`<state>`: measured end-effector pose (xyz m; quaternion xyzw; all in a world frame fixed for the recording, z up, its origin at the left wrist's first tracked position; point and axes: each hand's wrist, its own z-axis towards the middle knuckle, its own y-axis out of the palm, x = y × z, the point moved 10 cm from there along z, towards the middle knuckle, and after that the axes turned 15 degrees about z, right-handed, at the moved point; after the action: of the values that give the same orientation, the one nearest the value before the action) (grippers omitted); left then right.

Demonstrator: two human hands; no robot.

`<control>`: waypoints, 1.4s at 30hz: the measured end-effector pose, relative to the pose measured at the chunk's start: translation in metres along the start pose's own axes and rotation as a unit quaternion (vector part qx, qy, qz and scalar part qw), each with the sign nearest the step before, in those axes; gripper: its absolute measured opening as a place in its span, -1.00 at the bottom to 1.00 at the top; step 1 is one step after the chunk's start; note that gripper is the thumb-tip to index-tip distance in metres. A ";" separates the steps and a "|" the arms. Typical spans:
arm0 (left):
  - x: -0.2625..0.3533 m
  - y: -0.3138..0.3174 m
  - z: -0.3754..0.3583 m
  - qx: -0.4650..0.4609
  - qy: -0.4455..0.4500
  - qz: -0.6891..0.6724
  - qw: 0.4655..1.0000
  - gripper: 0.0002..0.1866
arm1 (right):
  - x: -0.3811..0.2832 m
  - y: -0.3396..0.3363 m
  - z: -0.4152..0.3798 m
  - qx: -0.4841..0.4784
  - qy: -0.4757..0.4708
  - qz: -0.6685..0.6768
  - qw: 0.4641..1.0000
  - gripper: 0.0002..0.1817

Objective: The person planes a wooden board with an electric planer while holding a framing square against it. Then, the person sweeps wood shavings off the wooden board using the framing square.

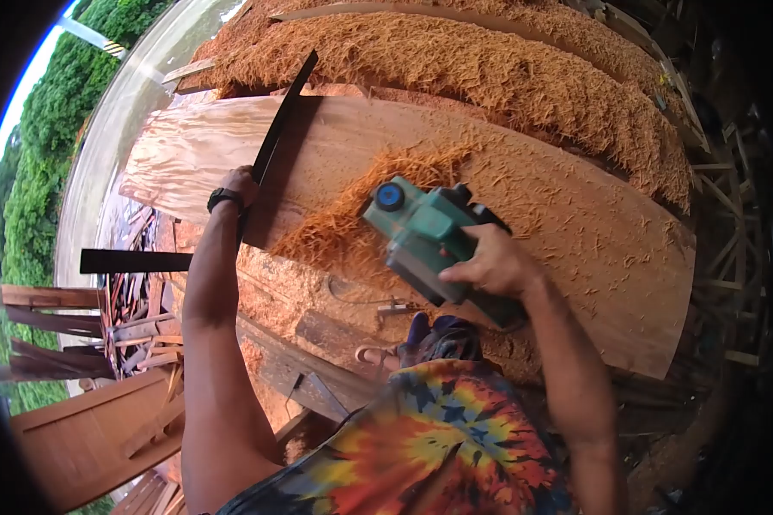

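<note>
My left hand [242,184], with a watch on its wrist, is closed around a large black carpenter's square [284,123]. The long blade stands on edge across a wide wooden board [575,249], and the other leg points left past my forearm. A green electric planer [425,225] with a blue knob is gripped by my right hand [500,264] over the middle of that board. Orange wood shavings [339,215] lie heaped between the square and the planer. Thinner curls are scattered over the board's right half.
Thick heaps of shavings [489,77] cover the ground beyond the board. Wood scraps [150,330] and a panelled door-like piece [94,429] are at the lower left. Near my feet a clamp-like metal tool [397,308] and timber beams [309,369] show. Wooden frames [726,232] stand at right.
</note>
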<state>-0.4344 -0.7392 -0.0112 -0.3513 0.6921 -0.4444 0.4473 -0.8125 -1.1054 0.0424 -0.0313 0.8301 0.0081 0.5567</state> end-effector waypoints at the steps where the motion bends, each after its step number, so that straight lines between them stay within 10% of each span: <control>1: 0.011 -0.008 -0.011 -0.006 -0.008 -0.003 1.000 -0.68 | 0.004 -0.003 0.001 0.023 -0.013 -0.022 0.999 -0.25; 11: 0.034 -0.002 -0.016 0.008 -0.024 -0.026 0.999 -0.68 | 0.022 -0.049 -0.080 0.114 -0.116 0.092 0.982 -0.53; 22: 0.101 -0.024 -0.058 0.018 0.001 -0.022 1.000 -0.73 | 0.111 -0.197 -0.331 0.392 0.010 0.099 0.915 -0.65; 32: 0.246 -0.046 -0.127 0.026 0.030 -0.030 0.999 -0.67 | 0.211 -0.266 -0.603 0.647 0.025 0.264 0.715 -0.74; 42: 0.395 -0.054 -0.173 -0.025 0.061 0.118 0.991 -0.49 | 0.367 -0.273 -0.775 0.686 0.012 0.416 0.598 -0.82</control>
<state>-0.7296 -1.0554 -0.0467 -0.2511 0.7655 -0.3916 0.4445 -1.6505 -1.4309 0.0033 0.7078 0.5211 -0.3333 0.3411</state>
